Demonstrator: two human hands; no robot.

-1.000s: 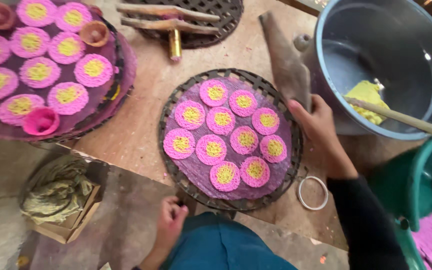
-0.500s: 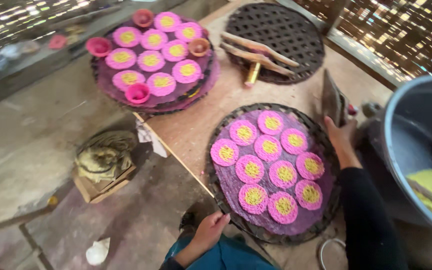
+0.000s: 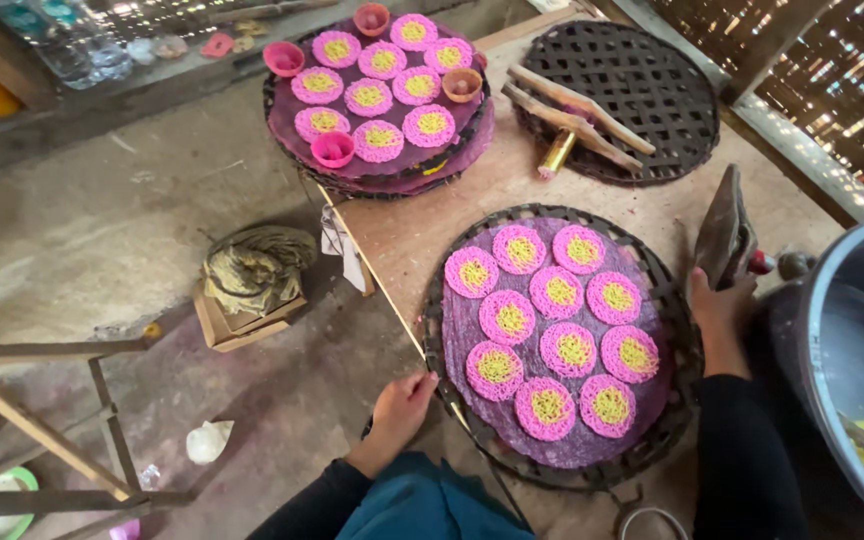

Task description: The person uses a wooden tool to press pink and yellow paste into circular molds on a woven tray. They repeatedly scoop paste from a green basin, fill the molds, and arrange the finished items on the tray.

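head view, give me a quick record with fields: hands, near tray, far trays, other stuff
left hand: left hand grips the near edge of the woven tray
right hand: right hand on the tray's far edge
near tray: nine pink discs with yellow centres on a purple sheet
far trays: second tray of discs with small cups; bare woven tray with wooden sticks
other: grey basin at right

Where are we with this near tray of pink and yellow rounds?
Done: the near woven tray carries nine pink-and-yellow rounds, as does the far tray. In hand: left hand and right hand grip its opposite rims. Left: the third tray holds only wooden tools.
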